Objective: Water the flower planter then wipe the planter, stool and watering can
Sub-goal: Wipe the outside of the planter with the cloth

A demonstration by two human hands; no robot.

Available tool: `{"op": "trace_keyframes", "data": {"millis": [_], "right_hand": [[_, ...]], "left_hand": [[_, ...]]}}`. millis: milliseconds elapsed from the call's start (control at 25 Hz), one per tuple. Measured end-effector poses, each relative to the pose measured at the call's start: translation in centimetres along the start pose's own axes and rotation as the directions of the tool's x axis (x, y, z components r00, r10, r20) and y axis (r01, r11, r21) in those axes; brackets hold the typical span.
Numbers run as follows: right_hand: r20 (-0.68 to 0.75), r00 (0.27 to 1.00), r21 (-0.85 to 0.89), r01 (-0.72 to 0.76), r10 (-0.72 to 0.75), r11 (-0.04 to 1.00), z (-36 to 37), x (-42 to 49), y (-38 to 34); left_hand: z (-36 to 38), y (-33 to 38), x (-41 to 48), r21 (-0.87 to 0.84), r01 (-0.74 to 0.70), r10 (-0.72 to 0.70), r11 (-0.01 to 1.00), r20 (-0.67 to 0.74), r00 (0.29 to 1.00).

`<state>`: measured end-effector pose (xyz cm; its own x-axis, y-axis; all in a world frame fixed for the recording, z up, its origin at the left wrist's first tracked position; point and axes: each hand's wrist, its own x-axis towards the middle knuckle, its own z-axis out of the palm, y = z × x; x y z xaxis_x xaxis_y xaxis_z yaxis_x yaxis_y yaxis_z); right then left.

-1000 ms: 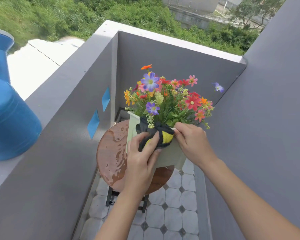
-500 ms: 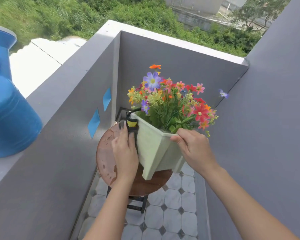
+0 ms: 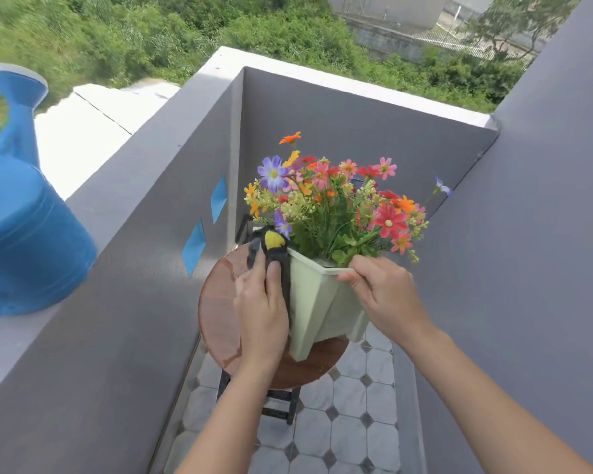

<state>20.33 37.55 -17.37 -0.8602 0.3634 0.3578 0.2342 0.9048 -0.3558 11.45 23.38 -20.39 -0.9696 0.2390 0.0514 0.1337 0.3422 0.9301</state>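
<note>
A pale green planter (image 3: 317,302) full of colourful flowers (image 3: 332,203) stands tilted on a round brown stool (image 3: 216,309). My right hand (image 3: 380,289) grips the planter's near rim. My left hand (image 3: 261,302) presses a dark grey and yellow cloth (image 3: 271,244) against the planter's left side. A blue watering can (image 3: 24,241) rests on the grey ledge at the far left, its spout pointing up.
Grey parapet walls (image 3: 144,268) close in the narrow balcony on the left, back and right. Two blue tape patches (image 3: 194,246) stick on the left wall. Tiled floor (image 3: 350,422) lies below the stool. The stool's top shows wet patches.
My left hand moved the cloth from the planter's front rim round to its left side. The planter has turned and tilted under my right hand.
</note>
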Motion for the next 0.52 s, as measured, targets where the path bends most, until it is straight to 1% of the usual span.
{"op": "trace_keyframes", "data": {"millis": [40,80,120,160,200,240,280,320,360,400,520], "right_hand": [[-0.002,1.000,0.003,0.009,-0.009,1.000,0.1,-0.3,-0.1],[-0.007,1.000,0.003,0.019,-0.019,1.000,0.2,-0.6,-0.1],[-0.017,0.999,0.001,0.030,-0.030,1.000,0.4,-0.9,0.0],[-0.028,0.999,0.007,0.039,-0.038,0.999,0.5,-1.2,0.2],[-0.038,0.998,0.021,0.047,-0.046,0.999,0.6,-1.4,0.4],[-0.046,0.997,0.041,0.056,-0.054,0.998,0.7,-1.6,0.7],[-0.054,0.997,0.068,0.067,-0.063,0.995,0.8,-1.7,1.0],[-0.060,0.996,0.101,0.073,-0.068,0.992,0.8,-1.8,1.2],[-0.063,0.996,0.137,0.074,-0.066,0.988,0.9,-1.9,1.4],[-0.061,0.996,0.173,0.067,-0.058,0.983,0.9,-1.9,1.6],[-0.032,0.999,0.295,0.013,-0.003,0.955,1.1,-2.2,2.1]], "left_hand": [[-0.3,0.0,1.3,0.071,0.037,-0.036,0.997,-0.007,0.999],[-0.4,-0.4,2.8,0.118,0.103,-0.103,0.988,-0.007,0.995],[-0.5,-1.1,4.4,0.130,0.196,-0.202,0.972,0.028,0.979],[-0.8,-1.4,5.9,0.118,0.309,-0.321,0.944,0.103,0.942],[-1.3,-1.3,7.1,0.072,0.433,-0.438,0.899,0.202,0.876],[-1.8,-1.1,8.0,-0.007,0.557,-0.530,0.831,0.298,0.794],[-2.1,-1.1,8.5,-0.045,0.628,-0.572,0.777,0.368,0.733],[-2.2,-0.8,8.6,-0.048,0.635,-0.563,0.771,0.414,0.716],[-2.3,-0.5,8.6,-0.035,0.602,-0.530,0.798,0.436,0.728],[-2.4,-0.2,8.5,-0.017,0.555,-0.495,0.832,0.430,0.755],[-2.8,-0.2,8.2,0.078,0.426,-0.426,0.901,0.342,0.838]]}}
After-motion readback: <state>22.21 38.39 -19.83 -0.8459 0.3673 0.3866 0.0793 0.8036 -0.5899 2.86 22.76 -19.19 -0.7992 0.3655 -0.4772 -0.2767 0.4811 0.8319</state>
